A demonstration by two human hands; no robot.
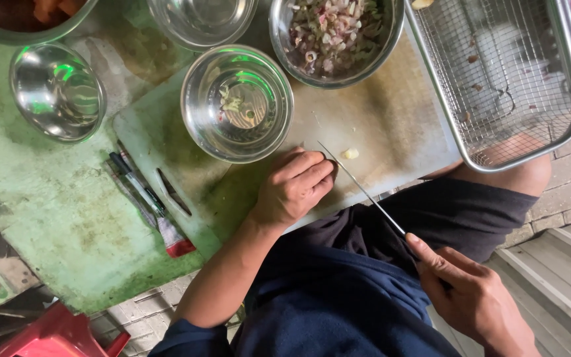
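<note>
My right hand (pixel 477 297) grips the dark handle of a thin knife (pixel 362 190), whose blade points up-left over the white cutting board (pixel 391 119). My left hand (pixel 293 187) rests curled on the board beside the blade tip, its fingers closed over something I cannot see. A small pale piece of garlic (pixel 350 154) lies on the board just right of the blade tip. Above my left hand stands a steel bowl (pixel 237 103) with a few green scraps inside.
A bowl of chopped shallots (pixel 336 33) stands at the board's far edge. A wire mesh basket tray (pixel 503 79) sits to the right. More steel bowls (pixel 57 91) stand on the green table (pixel 47 211). Pens (pixel 141 188) lie left of the board.
</note>
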